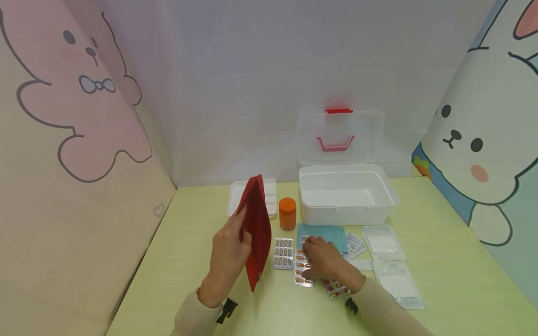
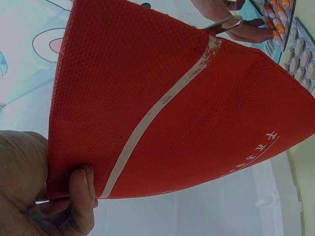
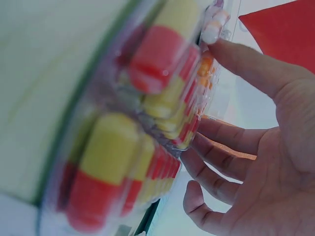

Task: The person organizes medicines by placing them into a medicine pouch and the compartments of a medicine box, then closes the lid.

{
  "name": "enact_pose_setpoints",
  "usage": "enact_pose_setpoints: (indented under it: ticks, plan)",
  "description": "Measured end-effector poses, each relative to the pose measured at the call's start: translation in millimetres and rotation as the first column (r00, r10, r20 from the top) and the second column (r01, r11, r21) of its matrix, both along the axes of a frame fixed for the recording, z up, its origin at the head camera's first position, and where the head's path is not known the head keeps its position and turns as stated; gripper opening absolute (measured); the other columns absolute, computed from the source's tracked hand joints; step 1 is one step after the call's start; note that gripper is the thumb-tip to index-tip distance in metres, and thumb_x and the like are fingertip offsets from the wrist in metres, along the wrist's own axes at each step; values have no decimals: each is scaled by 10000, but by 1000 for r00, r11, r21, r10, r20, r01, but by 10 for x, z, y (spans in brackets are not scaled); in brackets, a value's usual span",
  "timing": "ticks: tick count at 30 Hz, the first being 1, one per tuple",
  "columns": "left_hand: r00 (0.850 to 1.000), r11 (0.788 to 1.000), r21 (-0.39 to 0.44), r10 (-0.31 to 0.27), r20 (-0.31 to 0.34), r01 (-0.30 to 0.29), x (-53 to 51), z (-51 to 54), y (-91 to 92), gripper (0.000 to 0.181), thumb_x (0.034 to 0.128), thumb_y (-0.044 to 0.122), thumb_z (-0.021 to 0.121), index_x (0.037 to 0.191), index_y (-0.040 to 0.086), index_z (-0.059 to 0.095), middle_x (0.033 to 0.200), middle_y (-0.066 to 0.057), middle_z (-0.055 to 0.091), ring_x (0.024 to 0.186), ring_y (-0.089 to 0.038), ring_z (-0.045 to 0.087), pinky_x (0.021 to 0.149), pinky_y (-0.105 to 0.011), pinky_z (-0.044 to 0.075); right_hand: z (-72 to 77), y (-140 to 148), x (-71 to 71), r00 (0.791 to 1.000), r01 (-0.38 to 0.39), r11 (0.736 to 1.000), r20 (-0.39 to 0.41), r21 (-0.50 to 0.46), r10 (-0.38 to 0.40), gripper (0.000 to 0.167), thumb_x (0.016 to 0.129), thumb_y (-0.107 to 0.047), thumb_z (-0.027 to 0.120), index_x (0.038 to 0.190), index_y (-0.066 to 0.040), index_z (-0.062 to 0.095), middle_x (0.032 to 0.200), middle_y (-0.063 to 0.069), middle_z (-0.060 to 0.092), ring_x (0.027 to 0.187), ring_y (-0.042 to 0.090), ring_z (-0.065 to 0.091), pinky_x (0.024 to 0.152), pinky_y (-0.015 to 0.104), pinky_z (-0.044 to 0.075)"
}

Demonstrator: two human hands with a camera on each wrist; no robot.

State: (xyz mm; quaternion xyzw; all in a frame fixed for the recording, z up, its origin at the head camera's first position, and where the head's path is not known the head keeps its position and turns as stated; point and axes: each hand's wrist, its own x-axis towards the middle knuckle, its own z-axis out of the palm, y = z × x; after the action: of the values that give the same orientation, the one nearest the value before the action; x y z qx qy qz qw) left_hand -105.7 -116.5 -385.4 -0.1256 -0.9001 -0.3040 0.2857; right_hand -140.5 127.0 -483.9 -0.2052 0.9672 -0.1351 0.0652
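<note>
To the left of the orange lidded bottle (image 1: 287, 215), a red fabric pouch (image 1: 258, 228) was held on edge by the left hand (image 1: 229, 247), whose fingers were clamped on its border. Whether its lower corner touched the desk (image 1: 187, 247) was unclear. The pouch looked light and soft, likely to flex and sag, so its edge seemed the natural place to grip.

Nearer the person than the bottle, and slightly to its right, lay a blister pack of orange-and-white capsules (image 1: 299, 265). The right hand (image 1: 329, 260) was over it, thumb and fingers spread apart; whether they pinched it I could not tell. That pack appeared light, fairly stiff and slick, best taken by its rim, since pressing the domes could crush them. Directly in front of the bottle lay a blister pack of grey capsules (image 1: 283, 254).
</note>
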Motion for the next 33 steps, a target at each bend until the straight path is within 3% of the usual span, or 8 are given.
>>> enact_pose_setpoints:
  ticks: [11, 21, 27, 33]
  plan:
    - [1000, 1000, 3, -1, 8, 1, -2, -11, 3, 576, 838, -60, 639, 1397, 28, 532, 1250, -184, 654, 966, -312, 707, 719, -385, 606, -5, 17, 22, 999, -34, 999, -13, -30, 33, 525, 655, -383, 893, 1000, -98, 619, 1044, 32, 595, 910, 207, 499, 746, 422, 471]
    - [1000, 1000, 4, -2, 24, 2, 5, -23, 4, 576, 845, -55, 640, 1403, 29, 525, 1241, -181, 656, 964, -308, 705, 720, -386, 606, 27, 22, 60, 997, -64, 995, 42, -72, 67, 640, 663, -390, 888, 1147, -56, 638, 1173, 77, 587, 1020, 247, 534, 855, 467, 513]
    - [999, 1000, 6, 0, 34, 0, 12, -27, 10, 577, 842, -58, 641, 1401, 27, 526, 1237, -180, 658, 965, -307, 706, 720, -385, 605, 0, 26, 57, 996, -84, 995, -11, -45, 83, 558, 637, -412, 897, 1041, -120, 645, 1007, -8, 561, 908, 183, 495, 709, 359, 469]
    - [999, 1000, 13, -6, 42, 5, 15, -37, 14, 583, 839, -64, 641, 1403, 24, 523, 1244, -181, 656, 970, -308, 706, 726, -388, 604, -1, 8, 51, 997, -81, 995, -11, -56, 80, 608, 658, -384, 891, 1105, -77, 616, 1005, 19, 584, 854, 166, 513, 753, 361, 516]
